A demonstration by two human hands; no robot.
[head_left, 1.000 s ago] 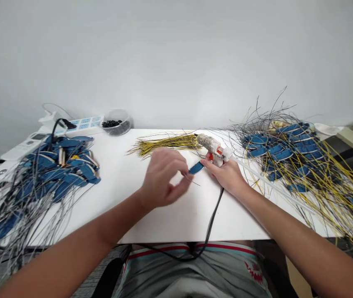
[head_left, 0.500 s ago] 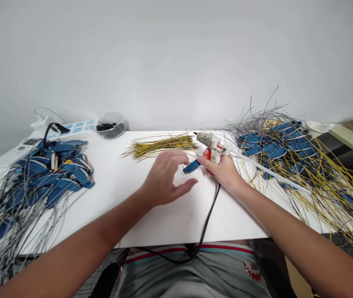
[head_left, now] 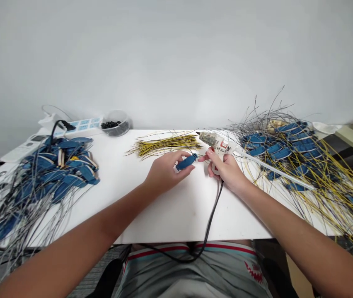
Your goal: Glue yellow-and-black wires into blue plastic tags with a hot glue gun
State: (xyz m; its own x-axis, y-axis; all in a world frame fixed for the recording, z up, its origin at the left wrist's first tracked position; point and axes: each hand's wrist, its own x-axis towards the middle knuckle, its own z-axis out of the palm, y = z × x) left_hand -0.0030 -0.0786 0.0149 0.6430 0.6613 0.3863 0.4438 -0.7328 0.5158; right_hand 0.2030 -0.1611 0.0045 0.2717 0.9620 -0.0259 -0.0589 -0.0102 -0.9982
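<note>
Between the thumb and fingers of my left hand [head_left: 168,170] is a small curved blue piece [head_left: 186,162], held near the middle of the white table. My right hand [head_left: 224,167] is wrapped round a white glue gun [head_left: 215,141], whose dark nozzle points left and whose black cord hangs down. The right thumb and index fingertip lie close to the blue piece's right end; whether they touch it is unclear. Just behind my left hand lies a bundle of yellow and black wires [head_left: 167,144].
Blue pieces with grey wires [head_left: 71,165] are heaped at the left, by a power strip [head_left: 86,125] and a clear round tub [head_left: 116,124] of black parts. More blue pieces [head_left: 279,151] with yellow and black wires cover the right side. A white stick [head_left: 276,169] extends behind the gun.
My left fingers have closed on the blue piece, which was at my right fingertips before. My right thumb and index finger have come off it. The whole view has shifted slightly.
</note>
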